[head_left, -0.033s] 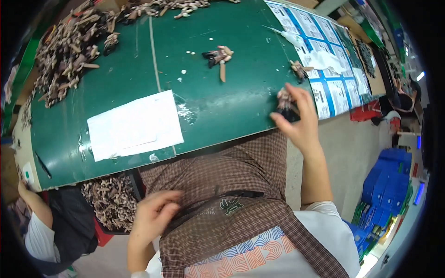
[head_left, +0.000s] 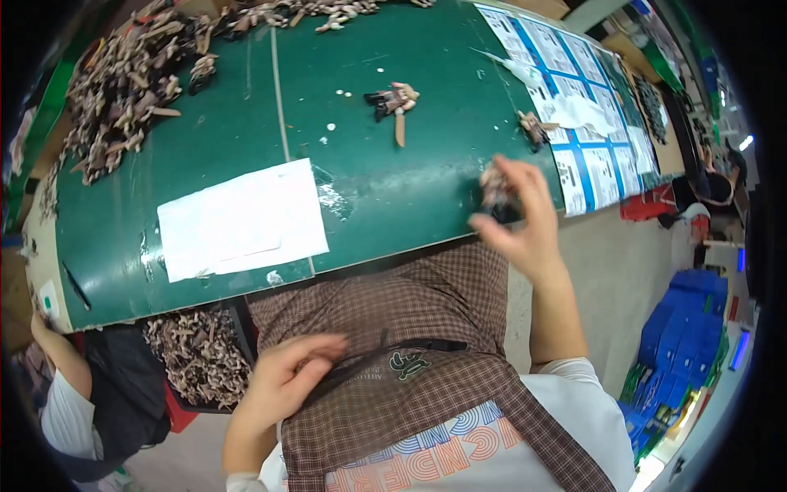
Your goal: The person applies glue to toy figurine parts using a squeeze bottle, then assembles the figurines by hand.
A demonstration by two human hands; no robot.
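My right hand (head_left: 533, 221) is at the front edge of the green table (head_left: 393, 197), its thumb and fingers curved around a small doll-like figurine (head_left: 494, 193). This figurine has a pale upper part and dark lower part; its details are blurred. Over my lap, in front of the checked apron (head_left: 426, 299), hovers my left hand (head_left: 287, 377), fingers stretched and thumb apart, holding nothing. Another figurine (head_left: 395, 100) lies mid-table with a flat tan strip sticking out. A third figurine (head_left: 534, 129) rests near the printed sheets, right of and beyond my right hand.
A big heap of figurines (head_left: 123, 90) covers the table's far left. White paper (head_left: 242, 221) lies at the front left. Printed sheets (head_left: 578, 107) carry a small white bottle (head_left: 525, 72). Below the table is a bin of figurines (head_left: 201, 353). A co-worker's arm (head_left: 65, 357) is at left.
My right hand and the figurine in it have shifted slightly left and toward me. My left hand has moved a little to the right.
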